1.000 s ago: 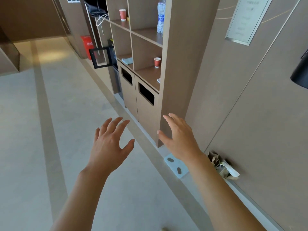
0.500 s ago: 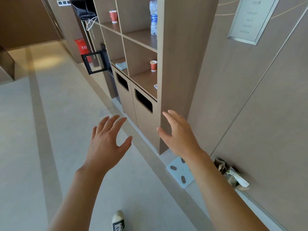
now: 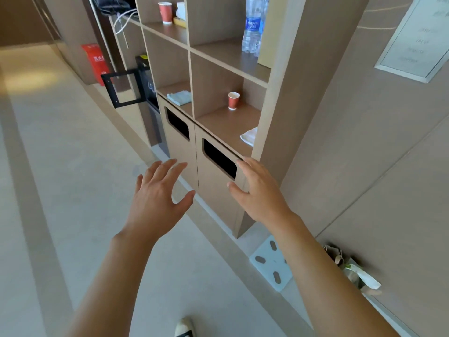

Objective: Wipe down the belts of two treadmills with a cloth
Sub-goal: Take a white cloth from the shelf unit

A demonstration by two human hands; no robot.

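As you are facing the shelf: both hands are hanging in front of it, holding nothing.
Left hand: you are spreading its fingers loosely, palm down, over the floor.
Right hand: you are keeping it released too, fingers straight, in front of the lower cabinet door.
Cloth: it is lying folded in the shelf compartment above the far door, well apart from both hands.
Cups: one cup is standing in the nearer compartment.
Bottle: it is standing upright one level up.
Scale: it is lying by the wall.
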